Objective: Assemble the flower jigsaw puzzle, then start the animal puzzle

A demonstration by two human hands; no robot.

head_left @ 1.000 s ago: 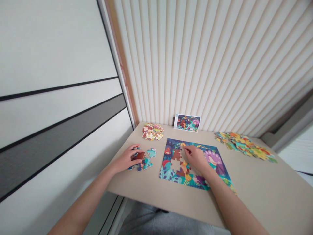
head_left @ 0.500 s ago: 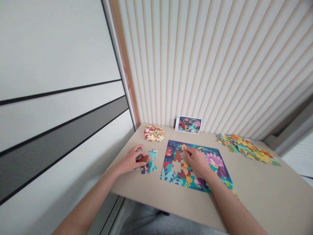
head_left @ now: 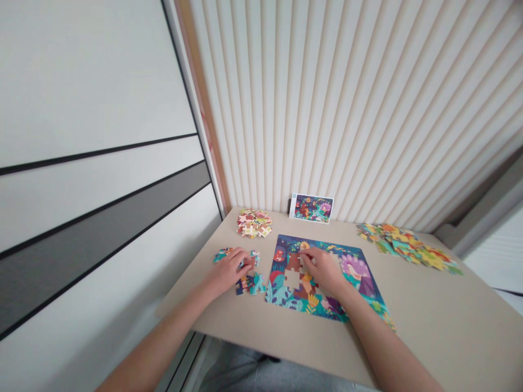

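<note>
Jigsaw puzzle (head_left: 294, 302) lies on the counter (head_left: 429, 310), mostly assembled, with a gap (head_left: 292, 280) left of centre still unfilled. Right hand (head_left: 322, 269) rests, fingers curved, at the gap's edge; left hand (head_left: 229, 269) curls over loose pieces (head_left: 251, 284). Whether either grips a piece cannot be told.

1. The table (head_left: 429, 321) stands against the ribbed wall (head_left: 368, 109), with a flat panel (head_left: 81, 81) to its left.
2. The partly assembled puzzle (head_left: 359, 272) lies on the table at center.
3. The picture card (head_left: 311, 208) stands at the table's back edge, against the wall and behind the puzzle.
4. The small pile of pieces (head_left: 254, 223) lies left of the card.
5. The loose pieces (head_left: 256, 284) lie in front of that pile, just left of the puzzle.
6. The spread of pieces (head_left: 408, 247) lies right of the puzzle, near the wall.
</note>
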